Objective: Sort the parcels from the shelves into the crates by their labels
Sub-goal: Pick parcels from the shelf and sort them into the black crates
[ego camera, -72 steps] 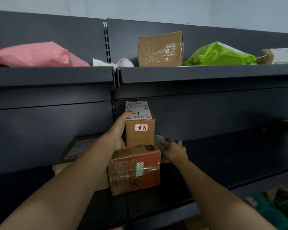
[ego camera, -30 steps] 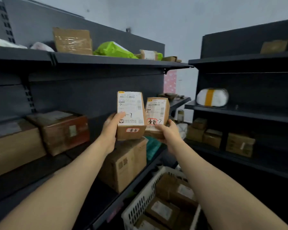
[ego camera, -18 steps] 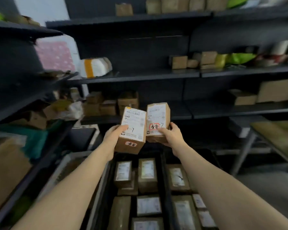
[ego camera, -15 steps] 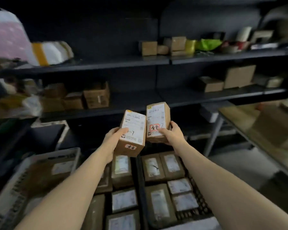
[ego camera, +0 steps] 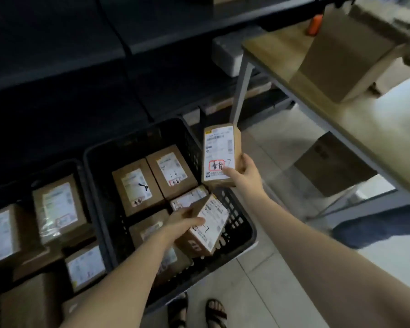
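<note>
Cardboard, lower parcel [ego camera: 207,227]: the left hand [ego camera: 182,223] clasps it, fingers curled over the labelled face, long axis tilted 1-to-7 o'clock, low over the near-right corner of the black crate [ego camera: 238,218]. The second parcel [ego camera: 219,155] is pinched at its bottom end by the right hand [ego camera: 245,172], upright, axis 12-to-6, above the crate's rim at 2 o'clock. Judgement: the left hand is nearer, with the free gap apparently just below toward 5 o'clock, so its parcel should drop first.
</note>
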The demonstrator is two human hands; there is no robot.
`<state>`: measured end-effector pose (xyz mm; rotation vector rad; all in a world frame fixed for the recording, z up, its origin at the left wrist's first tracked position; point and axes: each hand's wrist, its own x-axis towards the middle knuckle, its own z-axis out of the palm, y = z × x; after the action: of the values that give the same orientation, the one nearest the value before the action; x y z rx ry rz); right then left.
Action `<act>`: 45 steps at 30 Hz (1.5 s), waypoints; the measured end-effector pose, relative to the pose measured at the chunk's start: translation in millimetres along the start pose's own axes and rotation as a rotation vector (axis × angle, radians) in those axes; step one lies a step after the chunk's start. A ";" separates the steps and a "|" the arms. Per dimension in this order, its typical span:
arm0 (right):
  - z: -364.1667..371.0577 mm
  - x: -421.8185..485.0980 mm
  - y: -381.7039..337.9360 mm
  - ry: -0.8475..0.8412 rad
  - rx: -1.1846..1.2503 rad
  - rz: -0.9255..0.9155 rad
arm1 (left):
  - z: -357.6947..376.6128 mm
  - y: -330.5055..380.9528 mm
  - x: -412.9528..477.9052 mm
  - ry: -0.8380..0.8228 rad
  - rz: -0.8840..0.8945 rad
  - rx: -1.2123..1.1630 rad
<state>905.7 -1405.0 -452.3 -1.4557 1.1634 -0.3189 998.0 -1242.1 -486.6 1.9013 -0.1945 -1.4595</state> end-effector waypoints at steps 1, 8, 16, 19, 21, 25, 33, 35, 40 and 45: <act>4.2 3.1 6.7 -0.011 0.011 0.006 | 4.2 -7.8 12.1 -0.037 -0.013 0.024; 27.3 22.3 48.0 -0.025 -0.005 -0.038 | 24.2 -52.7 84.0 -0.232 -0.057 0.155; 45.9 30.5 56.2 0.004 -0.172 -0.148 | 29.3 -69.0 131.9 -0.380 0.087 0.647; 48.4 32.1 58.5 0.013 -0.218 -0.179 | 29.5 -64.5 133.0 -0.376 0.117 0.720; 50.7 32.9 58.7 0.021 -0.229 -0.182 | 30.1 -60.3 132.1 -0.394 0.107 0.709; 53.1 30.3 60.1 0.016 -0.258 -0.191 | 36.6 -67.0 134.2 -0.409 0.031 0.650; 47.9 4.6 85.1 -0.175 -0.922 -0.361 | 24.3 -80.0 124.2 -0.340 0.085 0.757; 48.5 3.9 91.8 -0.205 -1.064 -0.388 | 15.8 -77.4 122.3 -0.295 0.088 0.743; 57.1 10.3 101.0 -0.193 -1.263 -0.414 | -10.0 -86.6 148.0 -0.070 0.294 1.062; 71.8 22.0 111.3 -0.167 -1.346 -0.367 | -8.9 -96.1 157.7 -0.133 0.232 1.601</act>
<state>918.7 -1359.2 -577.8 -2.7996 0.9450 0.4605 1032.2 -1249.9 -668.1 2.6723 -2.0484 -1.2632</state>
